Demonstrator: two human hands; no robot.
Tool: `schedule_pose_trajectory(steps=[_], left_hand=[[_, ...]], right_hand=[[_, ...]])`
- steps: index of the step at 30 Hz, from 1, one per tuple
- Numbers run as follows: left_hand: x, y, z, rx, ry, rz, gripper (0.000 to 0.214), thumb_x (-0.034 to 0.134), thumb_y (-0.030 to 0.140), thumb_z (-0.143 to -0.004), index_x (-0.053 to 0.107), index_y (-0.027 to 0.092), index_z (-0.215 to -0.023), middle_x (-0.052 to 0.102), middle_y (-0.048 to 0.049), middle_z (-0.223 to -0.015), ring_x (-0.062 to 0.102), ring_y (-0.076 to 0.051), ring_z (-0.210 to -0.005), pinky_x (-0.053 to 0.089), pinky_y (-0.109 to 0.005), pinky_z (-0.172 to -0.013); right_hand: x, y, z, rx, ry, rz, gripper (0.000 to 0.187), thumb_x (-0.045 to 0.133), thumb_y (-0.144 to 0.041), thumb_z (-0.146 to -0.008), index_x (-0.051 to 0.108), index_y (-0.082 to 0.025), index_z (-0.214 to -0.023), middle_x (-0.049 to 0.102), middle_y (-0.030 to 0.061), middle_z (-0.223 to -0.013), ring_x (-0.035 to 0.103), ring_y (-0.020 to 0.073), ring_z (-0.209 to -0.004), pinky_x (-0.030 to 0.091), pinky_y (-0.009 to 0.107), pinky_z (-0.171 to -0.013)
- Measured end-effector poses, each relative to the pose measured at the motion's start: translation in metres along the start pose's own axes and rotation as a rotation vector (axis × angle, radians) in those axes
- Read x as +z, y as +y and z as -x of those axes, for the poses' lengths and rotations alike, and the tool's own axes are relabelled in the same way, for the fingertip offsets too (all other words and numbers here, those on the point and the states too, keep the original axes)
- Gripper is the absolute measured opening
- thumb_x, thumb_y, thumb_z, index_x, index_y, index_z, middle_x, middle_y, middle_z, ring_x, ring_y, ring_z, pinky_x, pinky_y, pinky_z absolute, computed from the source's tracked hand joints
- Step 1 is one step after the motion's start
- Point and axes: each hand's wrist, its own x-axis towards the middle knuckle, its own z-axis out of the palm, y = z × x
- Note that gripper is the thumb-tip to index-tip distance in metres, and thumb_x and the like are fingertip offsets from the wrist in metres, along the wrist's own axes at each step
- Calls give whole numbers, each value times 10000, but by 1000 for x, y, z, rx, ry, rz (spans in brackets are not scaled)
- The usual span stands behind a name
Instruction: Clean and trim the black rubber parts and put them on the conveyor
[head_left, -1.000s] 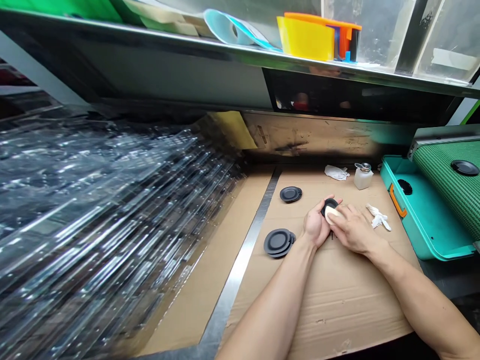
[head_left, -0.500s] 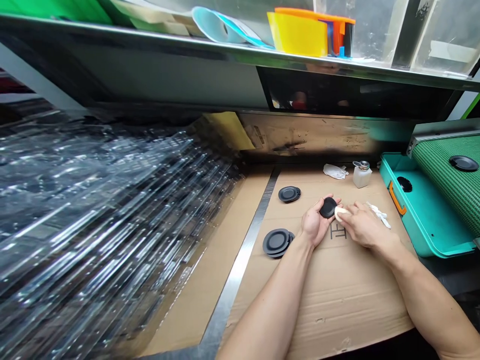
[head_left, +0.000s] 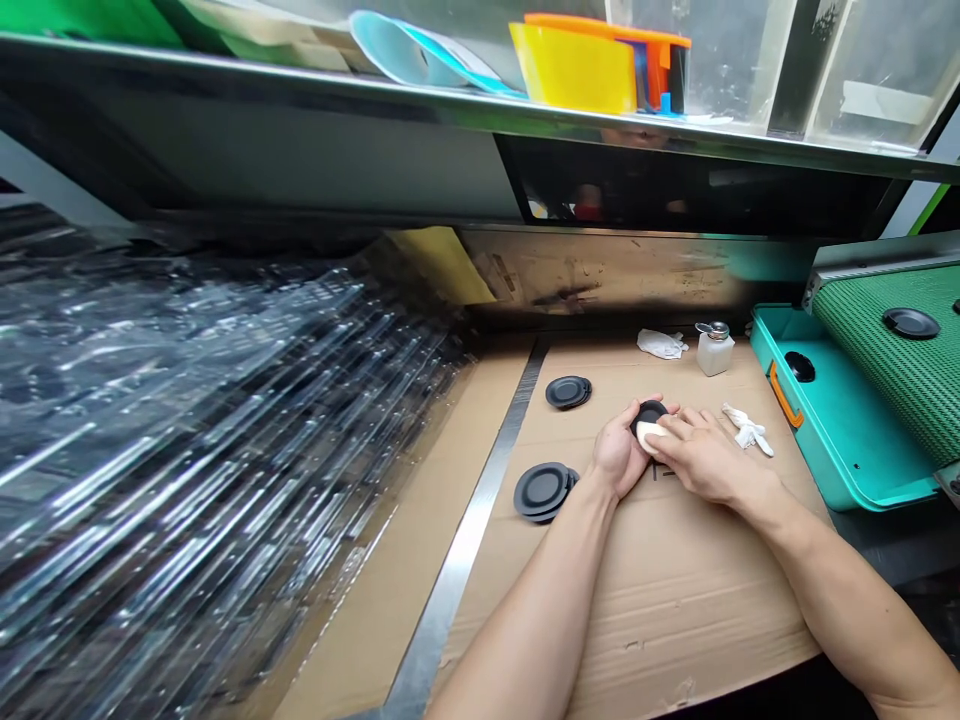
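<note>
A round black disc-shaped part (head_left: 651,409) rests in my left hand (head_left: 616,450), whose fingers curl around its edge. My right hand (head_left: 701,455) pinches a small white pad (head_left: 649,436) and presses it against the disc's face, covering the near part. To the left on the cardboard (head_left: 637,610) lie two small stacks of similar black discs, a nearer stack (head_left: 543,490) and a farther stack (head_left: 568,391). Beyond my right hand are a crumpled white cloth piece (head_left: 747,430), another white wad (head_left: 662,344) and a small white bottle (head_left: 715,350) with a metal top.
Clear plastic trays (head_left: 187,450) are piled along the left. At right stands a teal bin (head_left: 847,440) with an orange handle and a black part inside. Beside it a green conveyor belt (head_left: 900,350) carries a black disc (head_left: 910,323). A metal shelf (head_left: 420,95) crosses overhead.
My right hand has moved the white pad leftward from the disc's right edge over its near face. The view has shifted slightly, and another dark part shows at the belt's right edge.
</note>
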Motion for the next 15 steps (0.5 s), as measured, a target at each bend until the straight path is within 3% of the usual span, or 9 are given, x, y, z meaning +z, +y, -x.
schedule_pose_trajectory(steps=[4,7,11,15], left_hand=[[0,-1,-1,33,27,-17,288,432,274,-1000,645,96,-1079,725,-203,-1066,707,-286,-1039,563,-459,-919],[-1,-3,-4,75,48,-6,283,431,264,-1005,644,94,-1081,727,-198,-1063,703,-280,-1053,567,-448,-915],[-4,-4,-7,58,47,18,316,405,289,-1016,653,102,-1080,733,-186,-1042,709,-270,-1014,579,-429,-882],[-4,-5,-9,45,42,59,325,394,279,-1017,672,115,-1063,740,-141,-1023,708,-237,-971,583,-406,-881]], right_hand=[[-4,8,4,71,-44,12,243,439,-315,-1041,673,-252,-1051,671,80,-1103,503,238,-949,368,381,-825],[-3,12,5,131,20,38,279,414,-304,-1045,670,-221,-1116,664,123,-1135,496,262,-986,376,398,-834],[6,10,0,92,62,13,278,439,-347,-1036,657,-266,-1188,616,99,-1289,486,269,-1041,395,407,-854],[24,2,-6,257,166,7,311,450,-350,-1022,643,-250,-1244,600,131,-1289,474,291,-1058,416,424,-864]])
